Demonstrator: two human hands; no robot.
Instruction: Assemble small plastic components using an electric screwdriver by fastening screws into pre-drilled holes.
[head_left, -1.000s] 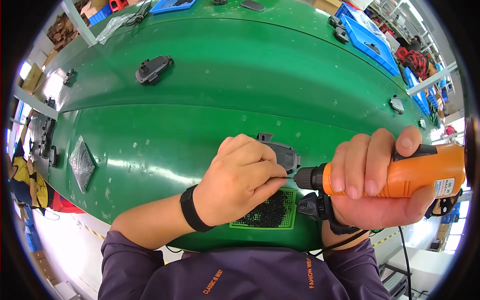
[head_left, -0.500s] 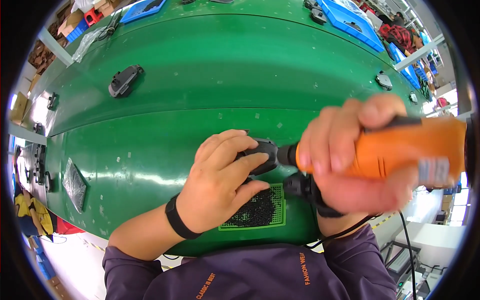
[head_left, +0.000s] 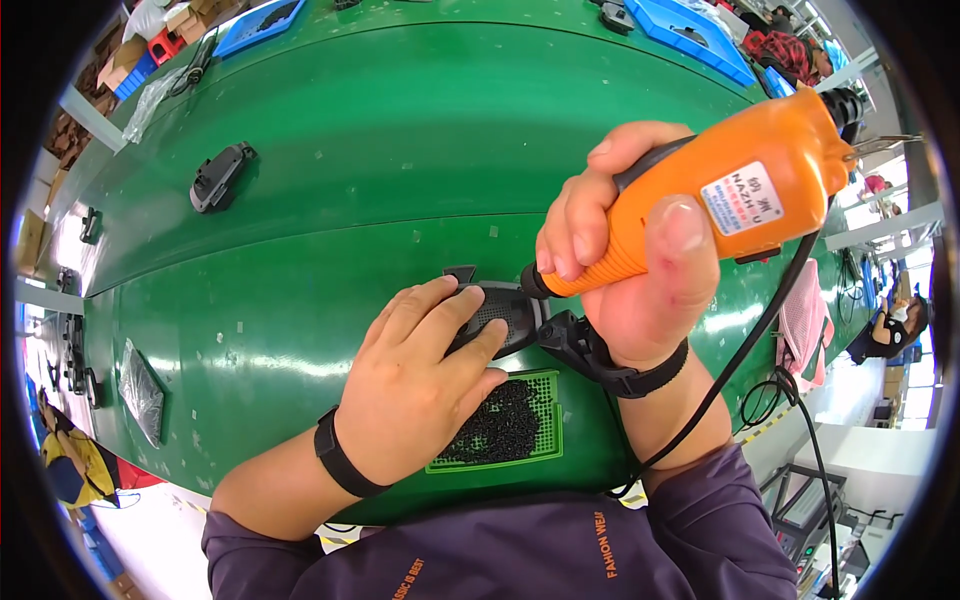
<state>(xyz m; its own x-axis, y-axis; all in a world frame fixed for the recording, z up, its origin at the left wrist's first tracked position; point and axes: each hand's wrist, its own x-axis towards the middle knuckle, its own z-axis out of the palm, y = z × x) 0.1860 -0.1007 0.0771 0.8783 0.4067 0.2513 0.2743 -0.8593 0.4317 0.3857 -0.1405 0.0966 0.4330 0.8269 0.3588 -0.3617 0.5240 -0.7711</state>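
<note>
My left hand [head_left: 405, 385] grips a black plastic housing [head_left: 518, 318] with a perforated grille, fingers lying over its top and left side. The hand hides much of that housing. Wrapped round an orange electric screwdriver [head_left: 785, 130], my right hand [head_left: 640, 240] holds it tilted, tip end down at the housing's right edge. Whether the bit sits in a screw is hidden. Just below the housing lies a green mesh basket [head_left: 557, 425] filled with small black pieces, seemingly screws [head_left: 500, 430]. My left fingertips reach over the basket's upper edge.
A dark cable [head_left: 730, 370] loops from the screwdriver past my right forearm. Another black housing [head_left: 222, 178] lies at the far left of the green table [head_left: 380, 130]. A clear plastic bag [head_left: 140, 392] is nearer left. Blue trays [head_left: 735, 70] stand at the back.
The screwdriver has swung from nearly level to steeply tilted, its back end raised and its tip now at the housing's upper right edge. My left hand and the housing shifted slightly left.
</note>
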